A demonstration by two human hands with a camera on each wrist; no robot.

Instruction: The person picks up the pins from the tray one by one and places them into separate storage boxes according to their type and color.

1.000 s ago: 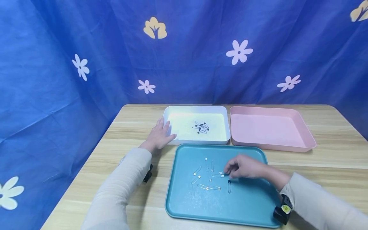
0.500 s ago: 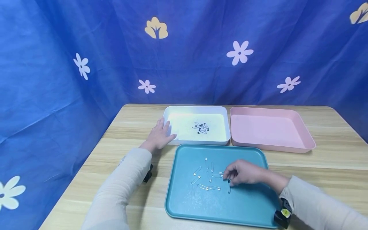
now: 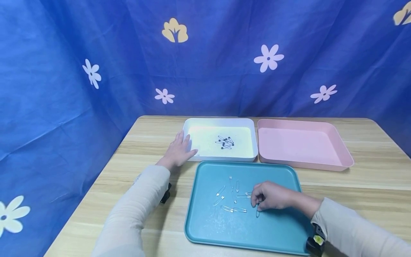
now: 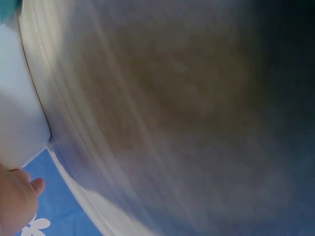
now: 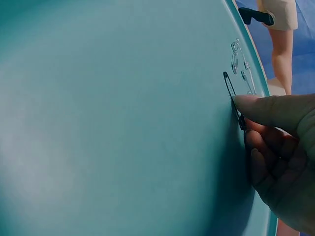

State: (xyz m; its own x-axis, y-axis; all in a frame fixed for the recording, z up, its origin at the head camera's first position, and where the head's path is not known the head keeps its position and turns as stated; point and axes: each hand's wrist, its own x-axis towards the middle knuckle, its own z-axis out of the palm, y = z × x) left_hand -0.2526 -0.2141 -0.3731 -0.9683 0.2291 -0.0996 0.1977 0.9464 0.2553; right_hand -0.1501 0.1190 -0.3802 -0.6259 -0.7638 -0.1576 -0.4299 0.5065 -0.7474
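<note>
My right hand is over the teal tray, thumb and fingertips pinching a dark safety pin. In the right wrist view one end of this pin sticks out past the thumb; part of it is hidden by the fingers. To the hand's left, several silver safety pins lie scattered on the tray. My left hand rests with spread fingers against the left side of the white tray. Inside that tray lies a small heap of black safety pins.
A pink tray stands right of the white one, behind the teal tray. All three are on a wood-grain table. A blue flowered cloth hangs behind the table.
My right hand has come slightly nearer on the teal tray and has taken hold of the dark safety pin that lay loose there. The left hand has stayed in place.
</note>
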